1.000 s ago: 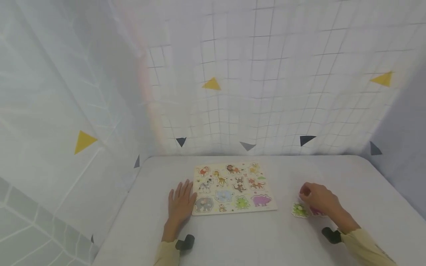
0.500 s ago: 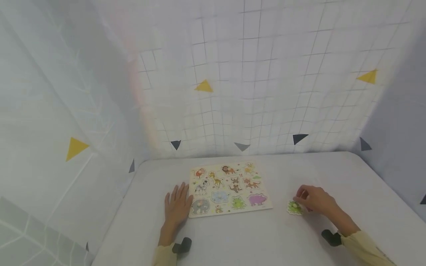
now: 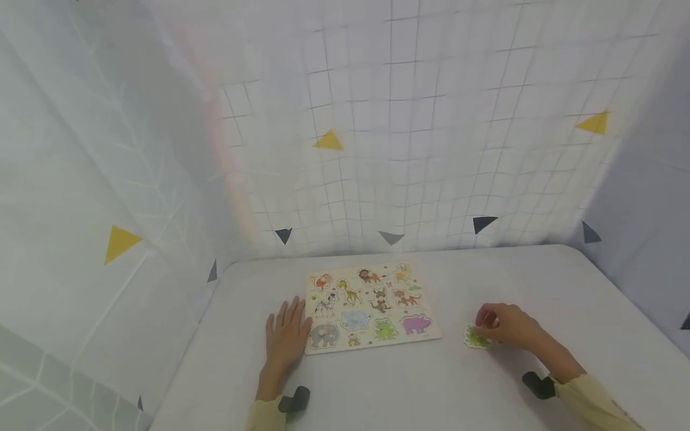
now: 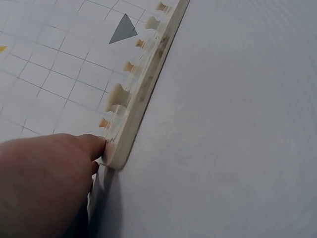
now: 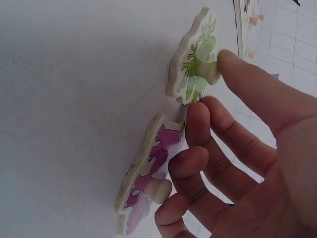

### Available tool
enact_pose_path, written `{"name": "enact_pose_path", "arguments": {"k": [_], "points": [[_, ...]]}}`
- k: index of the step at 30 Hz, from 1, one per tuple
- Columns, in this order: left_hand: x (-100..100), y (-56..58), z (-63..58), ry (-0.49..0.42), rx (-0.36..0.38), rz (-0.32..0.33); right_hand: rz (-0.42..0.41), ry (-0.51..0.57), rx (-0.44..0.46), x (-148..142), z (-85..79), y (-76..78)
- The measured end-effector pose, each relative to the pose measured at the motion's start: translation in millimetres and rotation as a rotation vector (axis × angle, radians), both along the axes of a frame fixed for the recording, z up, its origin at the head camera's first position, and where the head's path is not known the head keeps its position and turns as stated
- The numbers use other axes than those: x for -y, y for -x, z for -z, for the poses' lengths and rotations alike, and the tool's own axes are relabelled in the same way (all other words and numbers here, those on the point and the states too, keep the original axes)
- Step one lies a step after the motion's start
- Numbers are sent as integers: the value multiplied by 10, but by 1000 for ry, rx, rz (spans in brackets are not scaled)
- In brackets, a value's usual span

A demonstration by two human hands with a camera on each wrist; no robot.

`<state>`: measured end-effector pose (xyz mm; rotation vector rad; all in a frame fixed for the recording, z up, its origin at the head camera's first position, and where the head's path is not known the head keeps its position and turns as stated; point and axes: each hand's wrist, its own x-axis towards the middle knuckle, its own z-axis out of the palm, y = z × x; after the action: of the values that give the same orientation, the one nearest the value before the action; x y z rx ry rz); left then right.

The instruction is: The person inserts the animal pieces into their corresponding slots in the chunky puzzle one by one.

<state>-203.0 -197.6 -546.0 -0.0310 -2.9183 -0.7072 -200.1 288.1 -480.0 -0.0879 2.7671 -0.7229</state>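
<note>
A wooden animal puzzle board (image 3: pixel 377 346) lies on the white table, its knobs (image 4: pixel 118 96) showing in the left wrist view. My left hand (image 3: pixel 286 341) rests flat at the board's left edge, and its thumb touches the corner. To the right of the board lies a green frog puzzle piece (image 3: pixel 474 340), with my right hand (image 3: pixel 509 328) over it. In the right wrist view the thumb (image 5: pixel 237 72) reaches the frog's knob (image 5: pixel 210 72), while the index fingertip stays a little apart. A purple hippo piece (image 5: pixel 156 161) lies under the curled fingers, hidden in the head view.
A white curtain with grid lines and coloured triangles (image 3: pixel 330 140) hangs behind the table (image 3: pixel 431 389). Another pale curtain (image 3: pixel 70 179) stands close along the left side. A dark camera strap (image 3: pixel 539 385) sits on each wrist.
My right hand has come left and down from over the hippo piece to the frog piece's knob. My left hand stays at the board. The head view has shifted slightly.
</note>
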Motion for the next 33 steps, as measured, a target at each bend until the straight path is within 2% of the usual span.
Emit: {"name": "enact_pose_path", "arguments": {"k": [4, 8, 13, 17, 26, 33], "points": [[-6, -16, -31, -3, -13, 3, -30, 4, -19, 6, 5, -5], [6, 6, -58, 30, 11, -8, -49, 10, -34, 21, 16, 8], [15, 23, -19, 35, 26, -16, -64, 11, -33, 23, 17, 15], [2, 18, 17, 17, 8, -9, -78, 4, -33, 15, 15, 17], [-17, -3, -27, 28, 20, -4, -40, 40, -11, 59, -30, 23], [0, 26, 42, 19, -1, -9, -36, 67, -12, 220, -121, 45]]}}
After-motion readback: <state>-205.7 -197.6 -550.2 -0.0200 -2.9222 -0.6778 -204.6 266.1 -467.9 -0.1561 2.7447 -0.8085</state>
